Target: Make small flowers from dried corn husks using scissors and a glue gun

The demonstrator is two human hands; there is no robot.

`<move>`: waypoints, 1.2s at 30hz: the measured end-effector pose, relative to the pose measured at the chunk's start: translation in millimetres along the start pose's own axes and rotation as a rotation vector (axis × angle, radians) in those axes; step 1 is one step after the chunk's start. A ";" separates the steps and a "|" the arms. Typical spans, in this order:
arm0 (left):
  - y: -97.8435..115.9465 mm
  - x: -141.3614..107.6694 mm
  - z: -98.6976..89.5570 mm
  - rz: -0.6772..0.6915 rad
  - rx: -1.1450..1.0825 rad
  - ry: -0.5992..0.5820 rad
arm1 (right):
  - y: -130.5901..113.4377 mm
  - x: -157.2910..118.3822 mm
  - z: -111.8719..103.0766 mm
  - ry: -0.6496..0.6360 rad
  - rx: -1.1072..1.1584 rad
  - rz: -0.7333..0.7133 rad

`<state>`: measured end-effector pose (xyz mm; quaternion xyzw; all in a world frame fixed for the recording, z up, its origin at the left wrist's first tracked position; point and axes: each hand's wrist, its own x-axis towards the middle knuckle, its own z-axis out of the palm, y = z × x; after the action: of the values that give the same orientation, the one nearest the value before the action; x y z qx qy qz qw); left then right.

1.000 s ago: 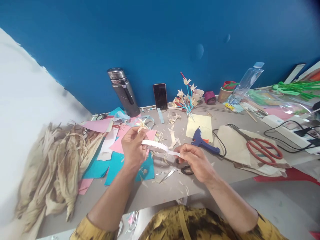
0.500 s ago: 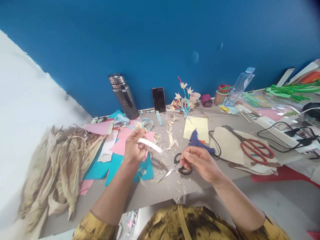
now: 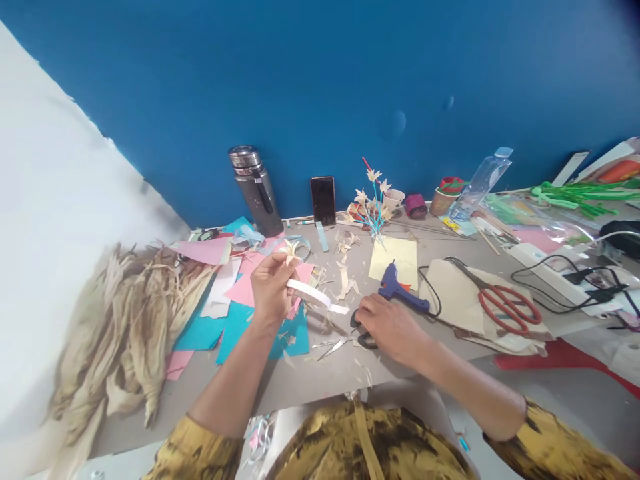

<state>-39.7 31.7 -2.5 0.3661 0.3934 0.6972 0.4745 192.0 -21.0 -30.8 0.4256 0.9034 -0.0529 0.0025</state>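
Observation:
Between the thumb and fingers of my left hand [image 3: 273, 287] is a small pale husk flower [image 3: 290, 249]. A white strip [image 3: 310, 293] curves out from the same hand toward the right, over the table. My right hand [image 3: 387, 325] rests palm down on the black handles of small scissors [image 3: 367, 341], whose blades point left; its fingertips are partly hidden, so their grip is unclear. Just behind this hand lies a blue glue gun [image 3: 400, 290]. Scraps of husk [image 3: 345, 283] are scattered between my hands.
Dried husks [image 3: 120, 333] spread at the left beside coloured paper [image 3: 240, 330]. A dark flask [image 3: 257, 193], a phone [image 3: 323, 200] and a bunch of husk flowers [image 3: 375, 207] stand at the back. Red-handled scissors [image 3: 507, 308] and a power strip [image 3: 550, 273] lie at the right.
My right hand has come down onto the black scissor handles, palm turned lower. My left hand still holds the flower, and more of the white strip shows. The view has shifted slightly.

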 end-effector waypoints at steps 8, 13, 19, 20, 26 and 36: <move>12.4 6.6 -7.7 0.113 0.000 0.236 | 1.7 -31.3 -9.0 0.142 0.623 0.234; 20.4 7.8 -11.4 0.159 0.016 0.318 | -13.7 -48.8 11.5 0.082 1.534 0.287; 33.2 -0.7 -3.5 0.214 0.073 0.344 | -44.6 -33.4 15.1 0.047 1.660 0.368; 35.0 -2.9 -1.3 0.226 0.087 0.347 | -49.3 -28.4 11.7 0.051 1.647 0.364; 38.2 -13.7 7.2 0.283 0.139 0.369 | -68.6 -1.6 -7.1 0.073 1.640 0.326; 27.9 -16.6 6.1 0.250 0.107 0.355 | -75.2 18.5 -17.1 0.096 1.567 0.361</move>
<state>-40.1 10.4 22.8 0.3080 0.4589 0.7822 0.2876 123.1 -52.7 -7.7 0.4450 0.5200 -0.6516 -0.3270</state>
